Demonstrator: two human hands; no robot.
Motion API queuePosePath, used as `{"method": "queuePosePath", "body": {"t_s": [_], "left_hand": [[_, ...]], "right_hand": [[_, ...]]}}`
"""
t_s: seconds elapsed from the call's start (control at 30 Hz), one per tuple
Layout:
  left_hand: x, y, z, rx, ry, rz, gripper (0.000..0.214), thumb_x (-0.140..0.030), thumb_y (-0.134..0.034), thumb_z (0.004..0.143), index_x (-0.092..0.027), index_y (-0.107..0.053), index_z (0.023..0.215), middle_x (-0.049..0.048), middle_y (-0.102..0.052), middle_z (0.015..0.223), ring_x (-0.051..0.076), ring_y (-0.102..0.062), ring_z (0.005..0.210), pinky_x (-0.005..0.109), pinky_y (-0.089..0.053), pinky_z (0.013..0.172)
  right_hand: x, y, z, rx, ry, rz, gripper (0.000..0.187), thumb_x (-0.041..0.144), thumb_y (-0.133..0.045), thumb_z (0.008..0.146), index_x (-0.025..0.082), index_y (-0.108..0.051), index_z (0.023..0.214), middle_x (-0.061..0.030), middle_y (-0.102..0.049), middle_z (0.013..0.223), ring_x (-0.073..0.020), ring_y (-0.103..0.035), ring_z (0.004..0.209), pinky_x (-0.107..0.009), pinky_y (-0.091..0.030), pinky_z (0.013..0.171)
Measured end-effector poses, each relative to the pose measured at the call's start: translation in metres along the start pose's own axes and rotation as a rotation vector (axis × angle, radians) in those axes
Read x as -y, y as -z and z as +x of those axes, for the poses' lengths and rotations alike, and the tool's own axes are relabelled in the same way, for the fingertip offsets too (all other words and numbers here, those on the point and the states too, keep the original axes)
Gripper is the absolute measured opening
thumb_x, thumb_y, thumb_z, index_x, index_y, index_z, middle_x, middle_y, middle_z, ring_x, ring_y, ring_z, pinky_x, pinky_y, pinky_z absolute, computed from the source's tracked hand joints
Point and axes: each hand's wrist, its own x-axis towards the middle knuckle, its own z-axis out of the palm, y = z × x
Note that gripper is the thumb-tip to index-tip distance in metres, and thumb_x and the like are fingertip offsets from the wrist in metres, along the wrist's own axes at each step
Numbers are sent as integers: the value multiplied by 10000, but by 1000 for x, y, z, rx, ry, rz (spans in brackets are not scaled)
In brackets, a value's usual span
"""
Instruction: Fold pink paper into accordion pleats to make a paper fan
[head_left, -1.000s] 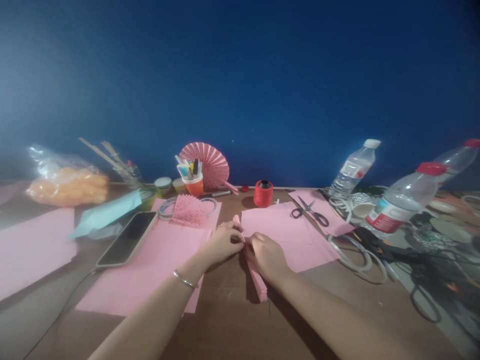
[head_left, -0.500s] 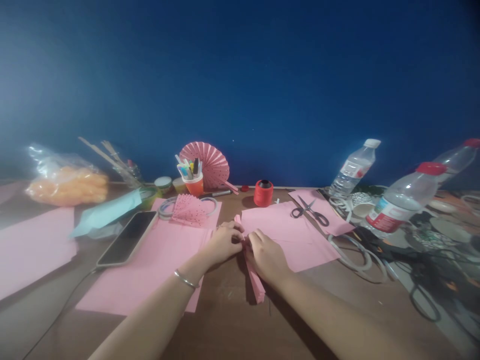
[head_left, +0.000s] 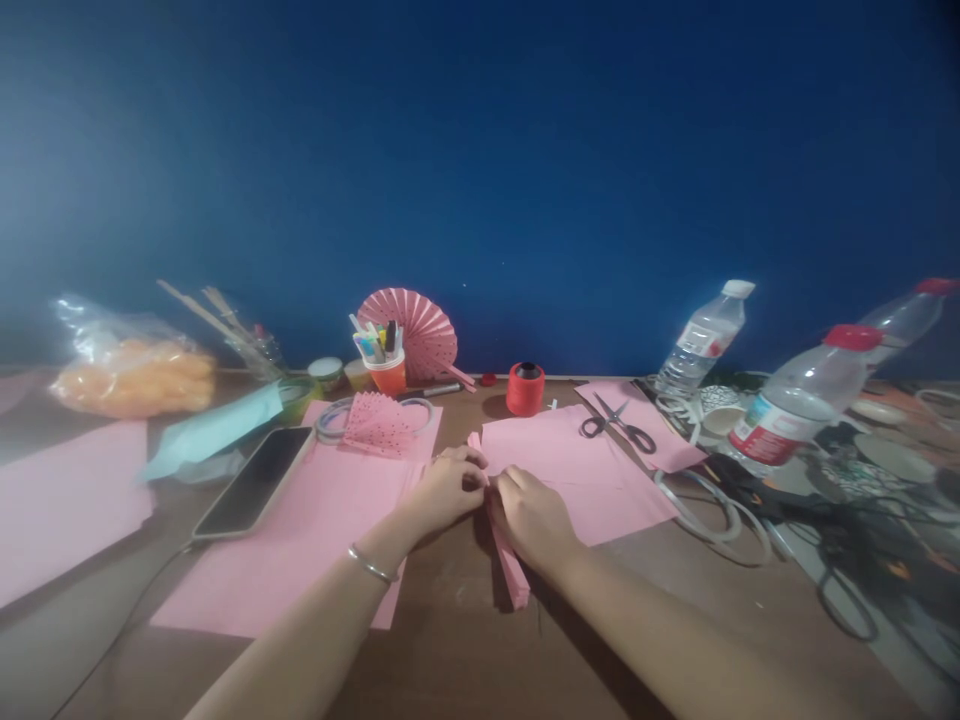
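Note:
A narrow strip of pleated pink paper (head_left: pixel 511 572) runs lengthwise between my hands, its folded layers stacked at the near end. My left hand (head_left: pixel 452 484), with a silver bangle at the wrist, is closed on the strip's upper part from the left. From the other side my right hand (head_left: pixel 531 510) grips the strip near its middle, fingers curled. The fingers hide the stretch of paper where the hands meet. Flat pink sheets lie on both sides: the left sheet (head_left: pixel 300 560) under my left forearm, the right sheet (head_left: pixel 592 480) beyond my right hand.
Black-handled scissors (head_left: pixel 618 424) rest on pink paper, right of a red thread spool (head_left: pixel 525 390). A pen cup (head_left: pixel 388 372) stands before a round pleated fan (head_left: pixel 416 330). On the left lies a phone (head_left: pixel 255 482); bottles (head_left: pixel 802 400) and cables crowd the right.
Both hands keep nearly the same hold on the pleated paper, with only slight finger movement. The whole view has shifted a little.

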Motion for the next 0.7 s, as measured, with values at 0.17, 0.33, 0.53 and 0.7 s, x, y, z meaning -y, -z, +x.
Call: {"method": "queuePosePath", "body": {"t_s": [0.17,0.33,0.53,0.7], "left_hand": [[0,0,0,0,14,7,121,-200,-539,671,-222,-656,650,-11,-587,1003,177,-509,933,293,-387,840],[-1,1,1,12,21,6,110,-185,-552,653,-220,-656,661,-12,-588,1010,181,-507,942,305,-379,871],[-1,1,0,0,8,-1,115,-195,-547,671,-221,-655,638,-9,-592,1002,183,-517,930,308,-390,859],[-2,2,-1,-4,-5,0,131,-192,-539,681,-226,-661,649,-10,-592,998,174,-520,925,289,-398,840]], "right_hand": [[1,1,0,13,3,7,169,213,-430,863,173,-556,758,-21,-556,770,-136,-493,702,-248,-293,564],[2,4,0,-2,-22,22,147,225,-434,859,172,-543,777,-17,-553,792,-131,-493,686,-252,-283,540],[2,6,0,28,-6,23,175,226,-422,868,178,-563,776,-18,-568,792,-138,-501,689,-249,-301,561],[2,4,0,35,-5,10,196,221,-412,877,184,-580,783,-19,-578,794,-143,-504,708,-248,-306,576]]}}
